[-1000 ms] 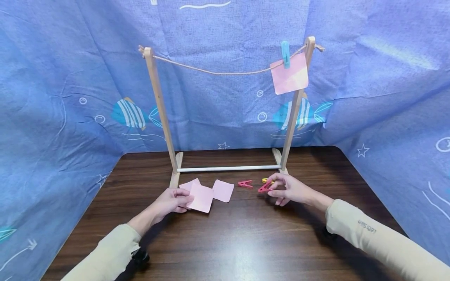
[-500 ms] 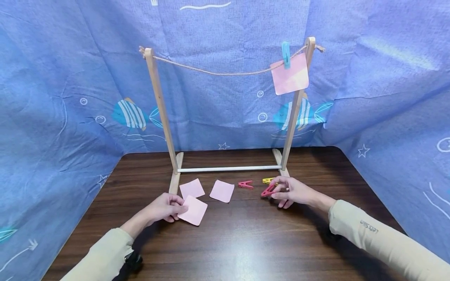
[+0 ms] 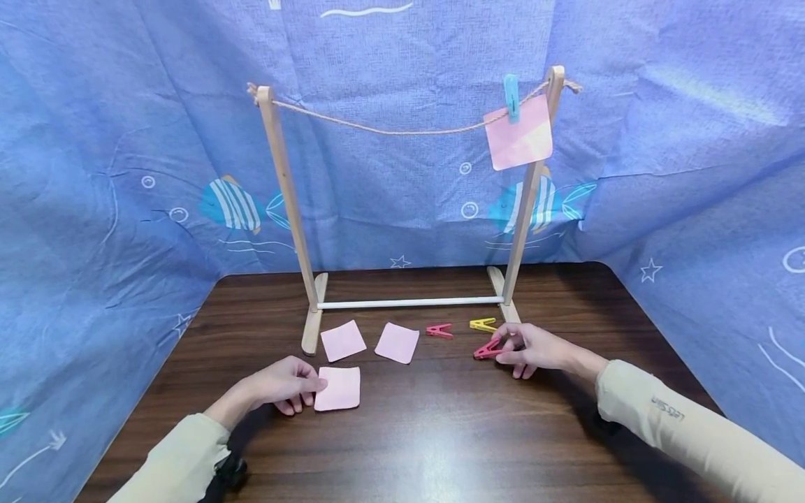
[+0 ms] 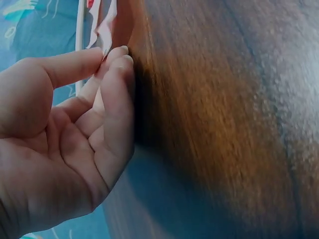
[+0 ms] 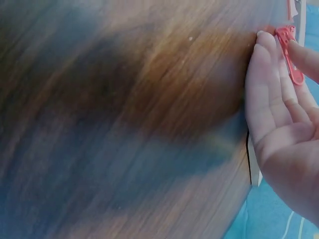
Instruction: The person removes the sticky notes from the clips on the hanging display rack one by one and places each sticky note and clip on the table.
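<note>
My left hand pinches the left edge of a pink square cloth between thumb and fingers, low over the front left of the table. In the left wrist view the cloth's wavy edge shows at the fingertips. My right hand pinches a red clothespin at the right; the right wrist view shows the clothespin between thumb and fingers. Two more pink squares lie flat behind the left hand. A second red clothespin and a yellow clothespin lie on the table.
A wooden frame stands at the back, with a left post, a right post and a white bottom bar. From its sagging rope hangs a pink square under a blue clothespin. Blue fabric surrounds the brown table.
My left hand has drawn its pink square toward the front left, uncovering the square behind. My right hand has shifted slightly right and forward toward me with the red clothespin, revealing the yellow one.
</note>
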A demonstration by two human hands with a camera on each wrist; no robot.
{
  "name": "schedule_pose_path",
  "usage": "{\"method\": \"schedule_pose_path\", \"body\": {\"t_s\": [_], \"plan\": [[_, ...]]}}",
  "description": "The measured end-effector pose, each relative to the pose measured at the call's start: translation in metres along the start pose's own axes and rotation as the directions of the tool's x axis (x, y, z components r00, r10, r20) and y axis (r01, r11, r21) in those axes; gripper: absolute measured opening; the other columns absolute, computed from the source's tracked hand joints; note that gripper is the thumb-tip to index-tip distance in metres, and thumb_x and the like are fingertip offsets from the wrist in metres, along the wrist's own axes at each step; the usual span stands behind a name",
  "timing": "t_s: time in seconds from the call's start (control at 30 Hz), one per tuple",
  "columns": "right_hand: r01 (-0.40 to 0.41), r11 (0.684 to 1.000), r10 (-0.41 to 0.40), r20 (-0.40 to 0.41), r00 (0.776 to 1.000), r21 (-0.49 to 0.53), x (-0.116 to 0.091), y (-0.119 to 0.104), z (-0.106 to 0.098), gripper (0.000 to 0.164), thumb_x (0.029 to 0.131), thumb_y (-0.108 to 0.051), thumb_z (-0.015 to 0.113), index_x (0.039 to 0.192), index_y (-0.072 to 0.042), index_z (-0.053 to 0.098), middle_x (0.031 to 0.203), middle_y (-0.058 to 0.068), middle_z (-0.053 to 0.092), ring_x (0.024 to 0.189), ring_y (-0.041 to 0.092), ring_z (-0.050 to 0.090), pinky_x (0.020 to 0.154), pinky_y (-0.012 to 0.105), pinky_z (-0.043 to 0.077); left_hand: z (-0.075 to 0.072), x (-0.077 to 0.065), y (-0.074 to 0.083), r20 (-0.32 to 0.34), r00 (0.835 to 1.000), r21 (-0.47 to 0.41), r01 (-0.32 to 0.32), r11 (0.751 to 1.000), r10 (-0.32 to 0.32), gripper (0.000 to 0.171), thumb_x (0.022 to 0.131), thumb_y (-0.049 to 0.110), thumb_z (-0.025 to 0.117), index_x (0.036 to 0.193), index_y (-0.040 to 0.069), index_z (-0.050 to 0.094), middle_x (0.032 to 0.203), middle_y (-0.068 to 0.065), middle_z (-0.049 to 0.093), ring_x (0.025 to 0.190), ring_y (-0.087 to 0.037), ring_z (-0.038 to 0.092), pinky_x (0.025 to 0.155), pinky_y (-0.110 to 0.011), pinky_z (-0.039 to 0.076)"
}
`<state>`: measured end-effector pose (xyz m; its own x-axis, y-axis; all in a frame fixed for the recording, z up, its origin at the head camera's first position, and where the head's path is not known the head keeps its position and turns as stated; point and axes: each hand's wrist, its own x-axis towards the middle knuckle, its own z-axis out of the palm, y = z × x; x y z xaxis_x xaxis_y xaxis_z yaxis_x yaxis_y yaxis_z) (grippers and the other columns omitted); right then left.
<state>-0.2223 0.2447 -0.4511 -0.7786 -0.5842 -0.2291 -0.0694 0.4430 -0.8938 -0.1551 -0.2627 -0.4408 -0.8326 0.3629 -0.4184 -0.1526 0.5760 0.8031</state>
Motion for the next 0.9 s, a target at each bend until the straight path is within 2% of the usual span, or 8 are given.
{"method": "schedule_pose_path", "body": {"t_s": [0.23,0.37,0.53,0.73,0.9], "plan": [[-0.033,0.999,0.033,0.015,0.999,-0.005,-0.003,0.000,0.005,0.035,0.094,-0.008,0.073,0.119,0.004,0.053,0.073,0.010,0.062,0.058,0.021,0.063,0.052,0.034,0.059,-0.003,0.001,0.002,0.067,0.998,0.015,0.009,1.000,-0.010,0.032,0.099,0.027,0.068,0.082,0.000,0.064,0.068,-0.003,0.063,0.051,-0.008,0.055,0.046,-0.019,0.049],[-0.056,0.998,0.056,0.013,0.998,-0.033,0.000,-0.004,0.009,0.034,0.094,-0.010,0.073,0.119,0.001,0.053,0.070,0.008,0.061,0.057,0.019,0.062,0.051,0.032,0.058,-0.009,0.006,-0.008,0.115,0.993,-0.053,0.029,0.998,-0.023,0.032,0.100,0.030,0.066,0.087,0.000,0.065,0.069,-0.005,0.067,0.054,-0.008,0.062,0.049,-0.021,0.054],[-0.078,0.994,0.079,0.010,0.997,-0.080,0.004,-0.010,0.011,0.034,0.094,-0.013,0.074,0.118,-0.003,0.053,0.069,0.009,0.060,0.057,0.020,0.063,0.050,0.032,0.057,-0.017,0.014,-0.019,0.168,0.983,-0.142,0.095,0.985,-0.071,0.034,0.099,0.035,0.065,0.096,0.001,0.064,0.076,-0.011,0.073,0.061,-0.012,0.070,0.052,-0.024,0.058],[-0.112,0.987,0.114,0.018,0.993,-0.112,0.004,-0.010,0.010,0.035,0.094,-0.020,0.076,0.116,-0.005,0.054,0.070,0.010,0.061,0.058,0.020,0.064,0.050,0.033,0.058,-0.016,0.016,-0.021,0.195,0.977,-0.151,0.119,0.981,-0.088,0.035,0.099,0.037,0.065,0.097,0.002,0.064,0.076,-0.013,0.074,0.059,-0.012,0.069,0.052,-0.026,0.058],[-0.126,0.985,0.130,0.029,0.991,-0.114,0.006,-0.010,0.008,0.035,0.094,-0.022,0.076,0.116,-0.006,0.053,0.070,0.010,0.061,0.058,0.021,0.065,0.050,0.034,0.058,-0.015,0.017,-0.021,0.195,0.978,-0.149,0.111,0.983,-0.081,0.037,0.100,0.039,0.063,0.096,0.002,0.064,0.075,-0.012,0.073,0.058,-0.012,0.069,0.051,-0.026,0.058]]}}
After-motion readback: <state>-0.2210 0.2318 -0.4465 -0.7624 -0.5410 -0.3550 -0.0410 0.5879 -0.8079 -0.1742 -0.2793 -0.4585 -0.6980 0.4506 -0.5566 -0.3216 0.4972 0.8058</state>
